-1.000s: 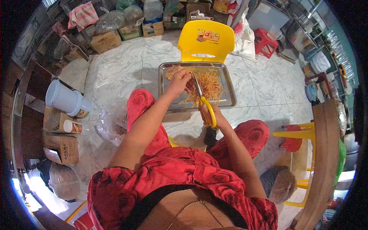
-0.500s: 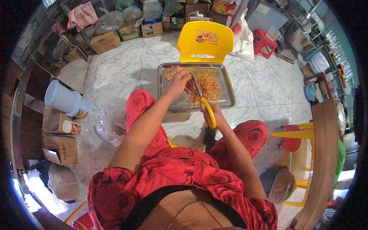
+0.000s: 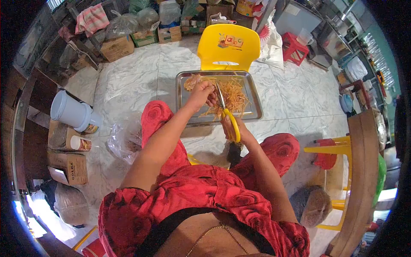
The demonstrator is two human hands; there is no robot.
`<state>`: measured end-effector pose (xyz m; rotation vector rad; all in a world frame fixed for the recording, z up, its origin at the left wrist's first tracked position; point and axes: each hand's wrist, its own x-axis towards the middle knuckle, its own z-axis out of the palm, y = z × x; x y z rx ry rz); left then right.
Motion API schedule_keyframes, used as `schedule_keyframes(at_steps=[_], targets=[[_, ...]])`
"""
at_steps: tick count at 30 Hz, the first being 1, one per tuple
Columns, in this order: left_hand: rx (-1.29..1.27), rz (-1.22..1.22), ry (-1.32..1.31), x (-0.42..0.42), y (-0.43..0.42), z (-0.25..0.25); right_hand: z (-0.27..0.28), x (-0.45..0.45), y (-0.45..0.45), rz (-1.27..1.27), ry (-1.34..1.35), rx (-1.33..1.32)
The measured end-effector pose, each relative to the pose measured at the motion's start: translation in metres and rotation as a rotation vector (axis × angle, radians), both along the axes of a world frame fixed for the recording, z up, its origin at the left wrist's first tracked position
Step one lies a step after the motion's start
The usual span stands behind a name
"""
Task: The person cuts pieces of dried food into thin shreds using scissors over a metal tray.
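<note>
My right hand [image 3: 236,130] grips yellow-handled scissors [image 3: 231,122], thumb and fingers in the loops. Their metal blades point away from me, over a shallow metal tray [image 3: 188,121]. Just left of the blade tips, my left hand [image 3: 200,97] is closed in a pinch; what it holds is mostly hidden by the fingers. Thin orange-yellow strips [image 3: 236,100] lie in a loose heap on the tray, under and to the right of the blades. Past my left hand, a pale brownish clump of food [image 3: 192,80] rests in the tray's far left corner.
The tray sits at the front of a yellow chair [image 3: 229,43]. A clear plastic bag [image 3: 123,140] lies by my left knee, with white buckets [image 3: 68,107] farther left. On the right are a yellow stool [image 3: 329,149] and a wooden edge [image 3: 363,171]. Boxes and bags line the back.
The scissors and my right hand have shifted very slightly, with the blade tips a little farther right. My left hand stays almost in the same place.
</note>
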<state>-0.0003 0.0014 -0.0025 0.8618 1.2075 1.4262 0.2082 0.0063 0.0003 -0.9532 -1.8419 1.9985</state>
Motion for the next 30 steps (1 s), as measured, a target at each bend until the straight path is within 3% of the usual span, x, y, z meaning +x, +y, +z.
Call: schedule_keyframes(at_steps=[14, 21, 24, 30], targets=[[-0.008, 0.019, -0.090, 0.006, -0.001, 0.000, 0.014, -0.005, -0.012, -0.146, -0.096, 0.037], [0.004, 0.013, -0.086, 0.008, -0.003, 0.000, -0.010, -0.007, -0.009, -0.133, -0.028, 0.099], [-0.032, -0.059, -0.055, 0.011, -0.004, -0.002, -0.009, -0.010, -0.004, -0.132, 0.031, -0.037], [-0.011, -0.062, -0.092, 0.011, -0.003, -0.002, 0.002, -0.009, -0.006, -0.143, -0.101, 0.073]])
